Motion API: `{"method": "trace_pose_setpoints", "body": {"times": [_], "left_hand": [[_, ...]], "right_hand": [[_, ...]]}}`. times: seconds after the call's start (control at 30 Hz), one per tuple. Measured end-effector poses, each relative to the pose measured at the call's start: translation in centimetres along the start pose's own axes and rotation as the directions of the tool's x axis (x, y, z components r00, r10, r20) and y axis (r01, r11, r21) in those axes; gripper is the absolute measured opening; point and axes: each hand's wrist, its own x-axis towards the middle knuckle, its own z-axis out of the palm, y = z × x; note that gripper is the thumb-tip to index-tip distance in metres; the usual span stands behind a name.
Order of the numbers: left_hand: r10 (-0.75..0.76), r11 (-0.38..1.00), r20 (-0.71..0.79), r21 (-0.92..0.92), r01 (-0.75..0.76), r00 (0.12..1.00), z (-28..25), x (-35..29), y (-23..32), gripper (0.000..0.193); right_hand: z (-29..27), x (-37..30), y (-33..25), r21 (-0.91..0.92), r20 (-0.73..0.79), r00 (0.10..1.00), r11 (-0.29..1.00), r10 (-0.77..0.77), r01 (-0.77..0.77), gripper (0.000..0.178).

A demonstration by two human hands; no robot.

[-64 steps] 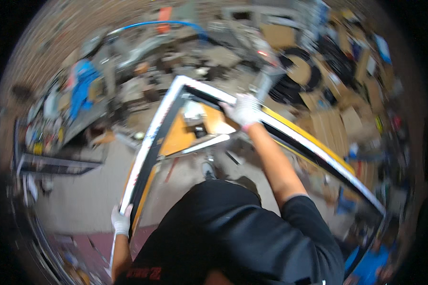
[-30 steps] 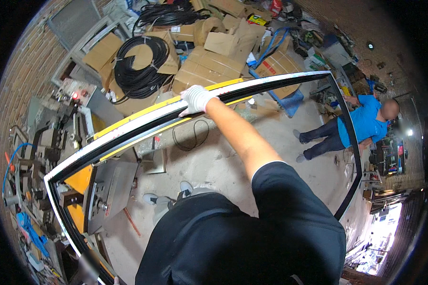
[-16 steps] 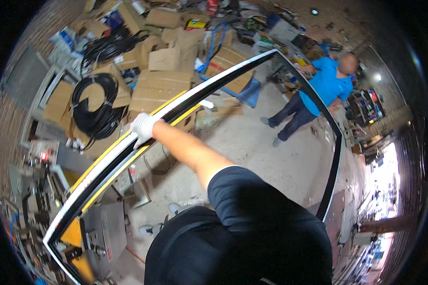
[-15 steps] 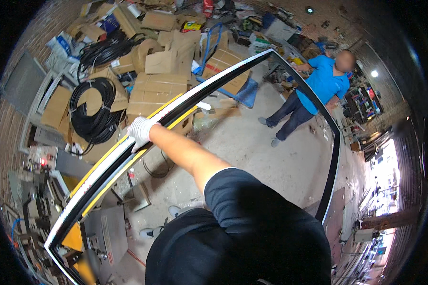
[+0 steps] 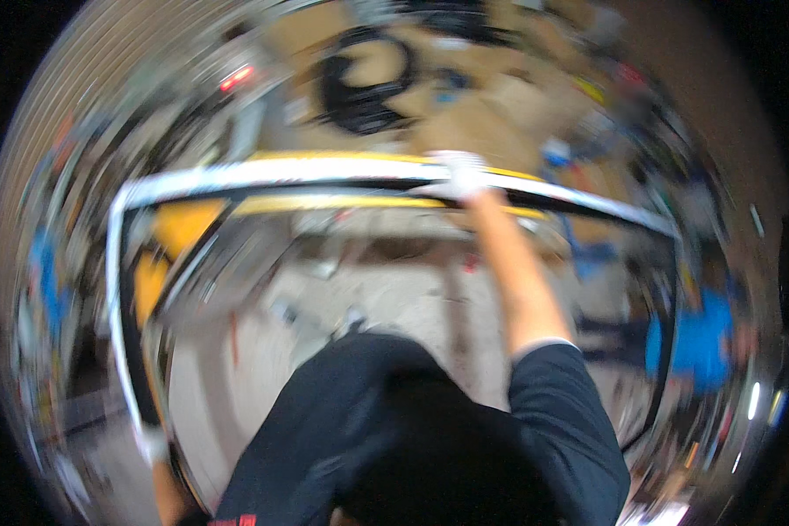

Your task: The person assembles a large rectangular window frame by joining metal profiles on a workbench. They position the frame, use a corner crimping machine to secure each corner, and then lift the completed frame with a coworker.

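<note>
A large four-sided frame (image 5: 237,174), white outside and black inside with yellow strips along its far bar, surrounds my body. Wrapped over that far bar, right of the middle, is my right hand (image 5: 458,175) in a pale glove, its arm stretched forward. My left hand (image 5: 152,445), also gloved, is closed at the near end of the frame's left bar; motion blur smears its fingers. The frame's near side is hidden below my dark clothing.
Beyond the far bar lie flattened cardboard (image 5: 478,123) and a black coiled hose (image 5: 359,83). A person in a blue shirt (image 5: 693,342) is at the right, behind the frame's right bar. Yellow panels (image 5: 184,223) show inside the left corner. Concrete floor (image 5: 412,280) lies beneath.
My view has swung left, so the frame's far bar now runs nearly level. My left hand has come into view on the left bar. My right hand still grips the far bar.
</note>
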Motion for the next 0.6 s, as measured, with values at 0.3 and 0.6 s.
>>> {"method": "trace_pose_setpoints", "body": {"times": [0.3,0.6], "left_hand": [[-0.247,0.848,-0.171,0.439,0.298,0.954,-0.7,0.9,-2.5,0.099],[-0.309,0.76,-0.181,0.543,0.357,0.934,-4.7,-0.3,-8.7,0.107]], "right_hand": [[-1.3,-1.2,-3.6,-0.269,0.064,0.995,0.961,0.079,-0.059,0.085],[2.4,-2.2,-8.2,-0.273,0.09,0.989,0.958,0.12,-0.092,0.088]]}}
